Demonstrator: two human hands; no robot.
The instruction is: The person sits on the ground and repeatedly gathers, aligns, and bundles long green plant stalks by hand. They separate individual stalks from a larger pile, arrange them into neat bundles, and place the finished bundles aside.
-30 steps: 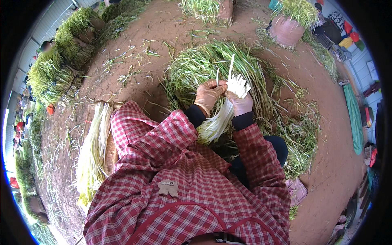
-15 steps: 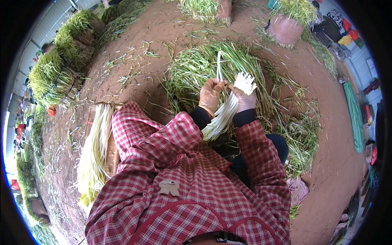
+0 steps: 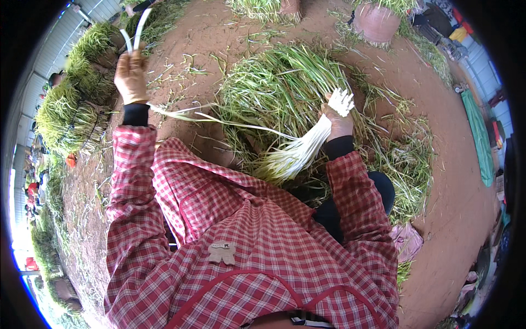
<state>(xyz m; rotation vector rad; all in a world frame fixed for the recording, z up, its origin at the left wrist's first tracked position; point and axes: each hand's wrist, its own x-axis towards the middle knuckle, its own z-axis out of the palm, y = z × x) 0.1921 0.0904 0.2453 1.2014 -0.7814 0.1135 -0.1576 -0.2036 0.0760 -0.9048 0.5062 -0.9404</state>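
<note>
My left hand [image 3: 130, 77], in a thin tan glove, is raised at the upper left. It is closed on a couple of pale leek-like stalks [image 3: 142, 28], white ends up; their long leaves trail down toward the right. My right hand [image 3: 338, 119] grips a bundle of the same leek-like stalks [image 3: 308, 149], with even white ends above the fist and yellow-green leaves fanning down to the left. Under and beyond this bundle lies a big loose heap of green stalks [image 3: 274, 82] on the ground.
Bound green bundles [image 3: 66, 118] stand at the left. A pinkish wrapped bundle [image 3: 376, 23] stands at the far right. A crumpled pink bag [image 3: 407, 241] lies near my right elbow. Loose leaves litter the brown ground [image 3: 186, 71]. A green rolled sheet [image 3: 478, 137] lies along the right wall.
My left hand has swung from beside the bundle up to the far left, drawing stalks along. My right hand has shifted slightly right with its bundle. My left arm now covers the pale bundle at left.
</note>
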